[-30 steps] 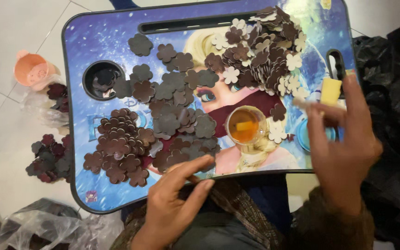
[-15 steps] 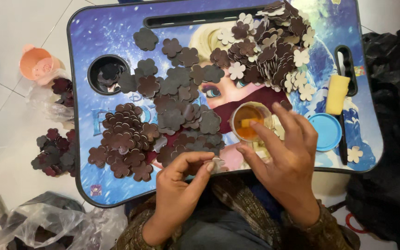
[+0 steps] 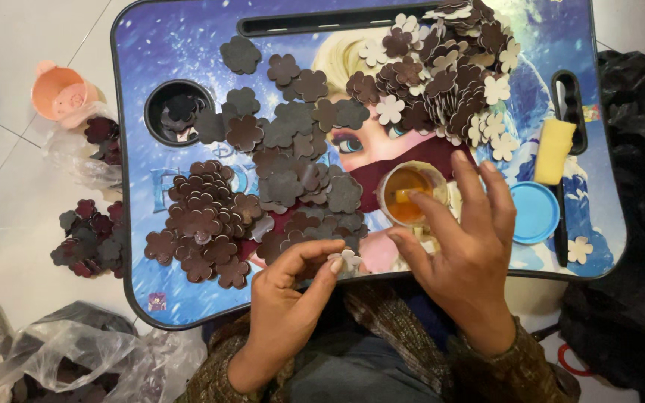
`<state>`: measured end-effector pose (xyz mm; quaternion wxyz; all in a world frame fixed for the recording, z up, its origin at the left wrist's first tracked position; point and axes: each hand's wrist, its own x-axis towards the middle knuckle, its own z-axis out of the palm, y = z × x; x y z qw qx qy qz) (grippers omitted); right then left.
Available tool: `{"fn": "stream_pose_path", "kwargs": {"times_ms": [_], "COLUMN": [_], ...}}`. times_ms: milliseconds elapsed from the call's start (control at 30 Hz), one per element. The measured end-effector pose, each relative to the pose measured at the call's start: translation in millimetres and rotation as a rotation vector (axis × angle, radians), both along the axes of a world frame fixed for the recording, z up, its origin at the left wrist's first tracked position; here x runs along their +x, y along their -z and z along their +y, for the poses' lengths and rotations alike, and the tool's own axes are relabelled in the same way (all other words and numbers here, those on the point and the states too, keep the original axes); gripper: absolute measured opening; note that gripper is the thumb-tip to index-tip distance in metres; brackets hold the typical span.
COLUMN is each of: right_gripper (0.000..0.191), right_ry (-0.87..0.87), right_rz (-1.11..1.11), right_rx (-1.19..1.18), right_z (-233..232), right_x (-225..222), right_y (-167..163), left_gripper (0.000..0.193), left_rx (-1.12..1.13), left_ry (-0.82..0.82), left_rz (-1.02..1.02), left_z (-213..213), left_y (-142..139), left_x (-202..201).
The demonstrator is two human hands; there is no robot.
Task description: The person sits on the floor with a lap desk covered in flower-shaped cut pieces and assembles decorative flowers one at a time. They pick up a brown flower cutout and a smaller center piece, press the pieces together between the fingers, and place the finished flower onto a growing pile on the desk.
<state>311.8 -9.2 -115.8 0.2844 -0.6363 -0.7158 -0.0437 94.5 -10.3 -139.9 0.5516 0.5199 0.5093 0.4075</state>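
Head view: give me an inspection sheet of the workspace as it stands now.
Surface: blue printed lap tray, black rim, round cup hole.
Job's things: pale flower cutout pinched in left hand; small cup of amber liquid beside right hand.
Clutter: brown flower cutouts heaped on tray; mixed brown and cream pile; yellow sponge; blue lid.
Grippers: both hands bare, over the tray's near edge.
Cables: nothing seen.
Surroundings: white tile floor, orange cup, clear plastic bags, more cutouts.

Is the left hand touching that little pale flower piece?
Touching. The head view shows the left hand pinching the pale flower piece between thumb and fingertips, no gap visible, beside the right hand.
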Motion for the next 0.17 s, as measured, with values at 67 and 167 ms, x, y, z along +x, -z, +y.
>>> {"fn": "stream_pose_path", "kwargs": {"times_ms": [67, 167], "right_gripper": [0.044, 0.042], "right_ry": [0.006, 0.0], "right_rz": [0.035, 0.084], "right_rx": [-0.011, -0.008], "right_z": [-4.1, -9.2], "right_x": [0.9, 1.5], "right_y": [-1.1, -1.9], "left_gripper": [0.024, 0.025], "left_rx": [-0.004, -0.011], "left_ry": [-0.003, 0.001], "left_rz": [-0.005, -0.01], "left_z": [-0.2, -0.2], "left_y": [0.5, 1.2], "left_x": [0.0, -0.3]}}
